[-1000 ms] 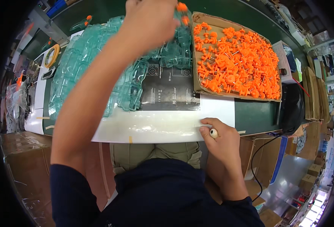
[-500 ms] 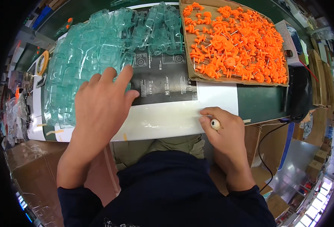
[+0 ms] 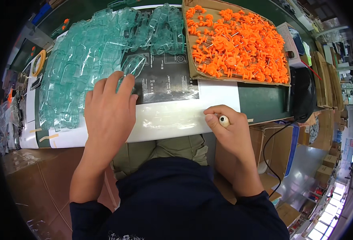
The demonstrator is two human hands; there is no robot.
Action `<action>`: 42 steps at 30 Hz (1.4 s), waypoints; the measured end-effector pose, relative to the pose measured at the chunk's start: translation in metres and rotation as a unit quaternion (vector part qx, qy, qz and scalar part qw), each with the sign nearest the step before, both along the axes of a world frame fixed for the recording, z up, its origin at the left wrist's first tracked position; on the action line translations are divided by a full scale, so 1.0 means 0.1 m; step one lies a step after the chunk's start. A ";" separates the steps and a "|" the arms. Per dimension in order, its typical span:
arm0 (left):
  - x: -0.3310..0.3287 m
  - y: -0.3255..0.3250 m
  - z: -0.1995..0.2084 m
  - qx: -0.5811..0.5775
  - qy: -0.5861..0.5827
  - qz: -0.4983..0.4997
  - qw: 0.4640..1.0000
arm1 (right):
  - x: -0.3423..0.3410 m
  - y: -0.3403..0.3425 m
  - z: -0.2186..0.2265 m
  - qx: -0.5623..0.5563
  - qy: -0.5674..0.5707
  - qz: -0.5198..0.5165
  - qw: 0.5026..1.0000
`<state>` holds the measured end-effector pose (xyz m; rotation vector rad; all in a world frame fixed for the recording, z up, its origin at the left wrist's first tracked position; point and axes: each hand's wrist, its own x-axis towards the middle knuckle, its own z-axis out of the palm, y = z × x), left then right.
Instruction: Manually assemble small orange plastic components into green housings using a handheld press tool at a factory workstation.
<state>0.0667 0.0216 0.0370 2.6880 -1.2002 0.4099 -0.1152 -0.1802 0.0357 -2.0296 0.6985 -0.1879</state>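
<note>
My left hand point(image 3: 110, 106) is at the front edge of a large pile of clear green moulded plastic shells point(image 3: 80, 64). Its fingers curl down onto a single clear green plastic shell point(image 3: 135, 65), which sticks out past the fingertips, tilted to the upper right; the grip itself is partly hidden under the hand. My right hand point(image 3: 233, 130) is closed near the table's front edge, wrapped round a cream-coloured rounded handle point(image 3: 224, 121) with a dark spot in its end. The tool's other end is hidden inside the fist.
A shallow cardboard tray point(image 3: 240, 81) full of orange plastic pieces with metal pins point(image 3: 240, 44) stands at the back right. Black printed sheet point(image 3: 168, 86) and glossy white sheet point(image 3: 172, 120) cover the table between my hands. A roll of yellow tape point(image 3: 40, 63) lies far left.
My left hand has closed its spread fingers and thumb in toward one shell, which now stands out from the pile at a new angle. The right hand keeps its grip on the handle.
</note>
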 end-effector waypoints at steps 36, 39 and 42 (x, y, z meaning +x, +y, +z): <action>-0.20 0.02 -0.17 -0.327 0.164 -0.186 0.912 | 0.80 -0.38 0.33 -0.317 -0.166 0.082 0.930; -0.20 -0.20 -0.12 -0.388 0.283 -0.241 0.843 | 0.67 -0.19 0.34 -0.214 -0.181 0.124 0.952; -0.22 -0.22 -0.10 -0.394 0.311 -0.266 0.823 | 0.61 -0.12 0.29 -0.177 -0.196 0.142 0.954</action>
